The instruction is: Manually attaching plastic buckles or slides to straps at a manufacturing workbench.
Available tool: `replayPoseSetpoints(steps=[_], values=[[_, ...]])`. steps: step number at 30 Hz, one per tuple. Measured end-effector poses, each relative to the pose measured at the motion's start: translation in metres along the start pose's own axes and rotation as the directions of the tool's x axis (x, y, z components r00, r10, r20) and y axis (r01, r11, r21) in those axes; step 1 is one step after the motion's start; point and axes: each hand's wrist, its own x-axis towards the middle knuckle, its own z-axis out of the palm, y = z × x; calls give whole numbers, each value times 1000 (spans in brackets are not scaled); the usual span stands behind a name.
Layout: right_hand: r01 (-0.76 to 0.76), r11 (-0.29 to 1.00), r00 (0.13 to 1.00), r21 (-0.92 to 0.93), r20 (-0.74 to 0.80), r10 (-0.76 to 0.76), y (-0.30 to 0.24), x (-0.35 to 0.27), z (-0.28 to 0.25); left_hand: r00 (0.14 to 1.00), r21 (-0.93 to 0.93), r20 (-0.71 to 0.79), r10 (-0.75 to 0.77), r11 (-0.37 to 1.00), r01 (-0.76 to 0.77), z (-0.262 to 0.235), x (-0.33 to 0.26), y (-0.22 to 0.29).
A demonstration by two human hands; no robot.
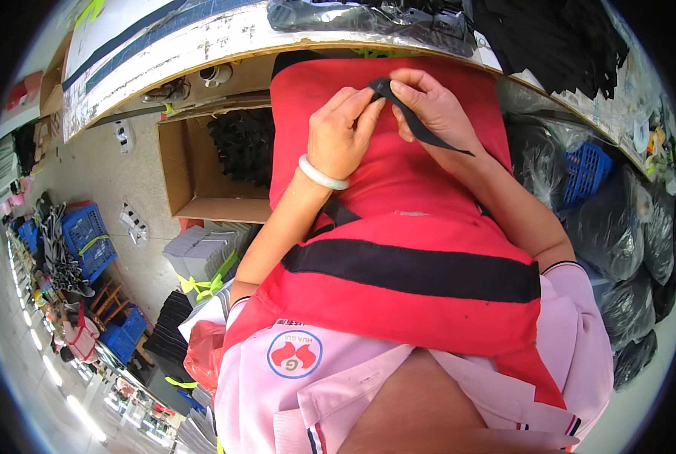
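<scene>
Both hands meet over my lap, which is covered by a red apron (398, 189) with black bands. My left hand (341, 132), with a pale bangle on its wrist, pinches the top end of a narrow black strip (421, 125). My right hand (436, 110) grips the same strip from the other side, thumb and forefinger closed on it. The strip's loose end trails down to the right across my right wrist.
A worn white worktable edge (202, 45) curves across the top, with black pieces piled on it (550, 38). An open cardboard box (194, 174) of black parts stands to my left. Blue crates (88, 238), bundled grey stacks (202, 257) and dark plastic bags (618, 234) surround me.
</scene>
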Motion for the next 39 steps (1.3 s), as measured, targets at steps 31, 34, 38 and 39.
replayPoseSetpoints(steps=[31, 34, 38, 39], values=[[118, 958, 989, -260, -55, -136, -1, -6, 7, 955, -519, -38, -293, 823, 232, 4, -10, 0], [102, 967, 993, -234, -34, -113, -7, -10, 8, 969, -498, -58, -240, 848, 180, -7, -10, 0], [-56, 941, 989, -334, 110, 97, -13, -5, -11, 991, -442, 6, -130, 889, 119, -9, -19, 3], [-54, 924, 981, -378, 151, 119, -14, -5, -12, 992, -434, 9, -125, 893, 116, -9, -20, 4]])
